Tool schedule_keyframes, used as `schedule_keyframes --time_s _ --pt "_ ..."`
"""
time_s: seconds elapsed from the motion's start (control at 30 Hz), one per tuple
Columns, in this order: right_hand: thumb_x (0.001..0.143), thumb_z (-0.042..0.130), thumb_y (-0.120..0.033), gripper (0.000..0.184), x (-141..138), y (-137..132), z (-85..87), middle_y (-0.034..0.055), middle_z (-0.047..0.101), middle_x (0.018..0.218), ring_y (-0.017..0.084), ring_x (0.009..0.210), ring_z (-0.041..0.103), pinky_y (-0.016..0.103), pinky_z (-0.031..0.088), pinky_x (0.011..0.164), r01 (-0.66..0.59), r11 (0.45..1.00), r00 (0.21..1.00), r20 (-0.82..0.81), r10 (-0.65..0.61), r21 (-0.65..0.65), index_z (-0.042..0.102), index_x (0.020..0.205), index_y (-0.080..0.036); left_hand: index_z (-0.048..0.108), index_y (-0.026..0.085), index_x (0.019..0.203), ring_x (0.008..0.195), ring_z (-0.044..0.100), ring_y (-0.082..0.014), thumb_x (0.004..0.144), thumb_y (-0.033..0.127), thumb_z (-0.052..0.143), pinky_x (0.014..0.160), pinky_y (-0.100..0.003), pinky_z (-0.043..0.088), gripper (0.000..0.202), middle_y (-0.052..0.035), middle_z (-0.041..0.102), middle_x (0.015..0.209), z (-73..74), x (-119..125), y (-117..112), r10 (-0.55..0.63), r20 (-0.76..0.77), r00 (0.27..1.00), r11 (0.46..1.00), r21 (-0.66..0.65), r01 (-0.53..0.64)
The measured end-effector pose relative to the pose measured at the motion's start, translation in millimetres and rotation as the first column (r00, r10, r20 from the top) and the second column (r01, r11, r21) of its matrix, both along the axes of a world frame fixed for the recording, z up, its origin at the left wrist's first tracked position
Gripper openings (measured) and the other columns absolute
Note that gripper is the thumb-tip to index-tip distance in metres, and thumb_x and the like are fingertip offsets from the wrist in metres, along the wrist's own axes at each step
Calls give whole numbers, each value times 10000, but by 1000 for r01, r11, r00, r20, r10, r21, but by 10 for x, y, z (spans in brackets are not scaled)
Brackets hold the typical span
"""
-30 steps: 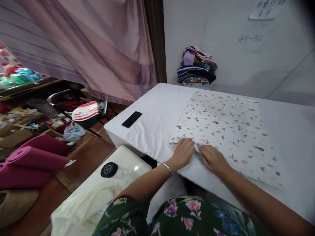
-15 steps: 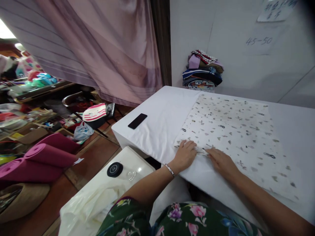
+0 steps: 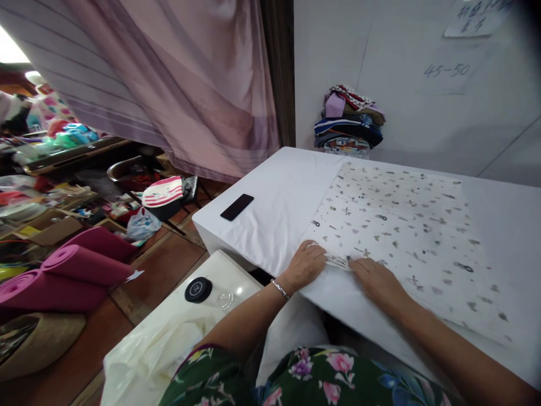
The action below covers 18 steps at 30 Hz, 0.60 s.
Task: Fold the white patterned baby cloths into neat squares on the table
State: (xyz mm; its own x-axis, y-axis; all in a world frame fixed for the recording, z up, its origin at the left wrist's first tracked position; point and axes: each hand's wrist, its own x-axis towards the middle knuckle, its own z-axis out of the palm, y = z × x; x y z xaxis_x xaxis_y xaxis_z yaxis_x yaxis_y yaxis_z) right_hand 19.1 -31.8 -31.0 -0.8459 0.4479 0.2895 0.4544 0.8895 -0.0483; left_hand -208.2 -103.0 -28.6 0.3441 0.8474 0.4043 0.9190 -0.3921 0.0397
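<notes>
A white cloth (image 3: 393,225) printed with small grey and brown motifs lies spread on the white-covered table (image 3: 270,225). At its near left corner my left hand (image 3: 305,265), with a silver bracelet at the wrist, is closed on the edge. A little to the right, my right hand (image 3: 374,279) pinches the same near edge. Between the hands a short stretch of the edge shows as several gathered or stacked layers. The fingertips of both hands are partly hidden by the cloth and the hands themselves.
A black phone (image 3: 237,207) lies on the table's left part. Folded clothes (image 3: 349,127) are stacked against the wall behind. Lower left, a white stand (image 3: 164,307) bears a round black lid (image 3: 198,290) and plastic wrapping. Pink rolled mats (image 3: 80,270) lie on the floor.
My left hand has shifted slightly left along the near edge to the corner. My right hand has also moved a little left, and the layered edge between them has shifted with them.
</notes>
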Motion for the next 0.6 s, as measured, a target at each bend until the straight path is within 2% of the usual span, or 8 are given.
schedule_keyframes --time_s 0.23,0.37,0.47,0.53,0.6 --pt "854 400 -112 297 -168 -34 -70 132 596 1033 244 871 524 362 429 718 74 992 997 21 -77 102 576 1094 -127 564 184 843 917 563 -131 886 214 435 1020 -370 301 140 -15 640 962 66 3 34 -14 3 1000 1000 15 14" --pt "836 418 -94 340 -238 -23 -87 127 600 979 245 852 533 357 421 702 77 993 997 -19 -75 95 543 1150 -129 558 185 834 910 562 -137 888 216 430 1020 -386 294 143 -23 637 918 105 -9 21 -10 -43 999 1000 -12 10" --pt "845 413 -110 345 -227 -3 -93 105 611 917 226 814 540 343 418 696 49 996 999 -17 -48 76 529 1168 -147 560 178 816 1002 531 -149 890 207 426 1007 -374 307 156 -36 625 1007 106 0 20 -26 -40 999 1000 12 27" --pt "857 397 -122 310 -215 10 -82 96 617 909 214 809 542 333 418 698 23 997 1000 5 -23 70 554 1121 -159 562 173 791 1068 498 -157 893 194 414 993 -357 317 181 -38 601 1098 99 15 32 -37 -18 999 998 46 37" --pt "866 388 -132 273 -212 17 -60 90 618 898 209 805 540 324 414 692 2 997 999 32 -4 75 584 1054 -162 562 174 777 1053 501 -157 897 187 399 982 -346 322 202 -34 598 1104 92 27 52 -55 -7 998 997 54 55"
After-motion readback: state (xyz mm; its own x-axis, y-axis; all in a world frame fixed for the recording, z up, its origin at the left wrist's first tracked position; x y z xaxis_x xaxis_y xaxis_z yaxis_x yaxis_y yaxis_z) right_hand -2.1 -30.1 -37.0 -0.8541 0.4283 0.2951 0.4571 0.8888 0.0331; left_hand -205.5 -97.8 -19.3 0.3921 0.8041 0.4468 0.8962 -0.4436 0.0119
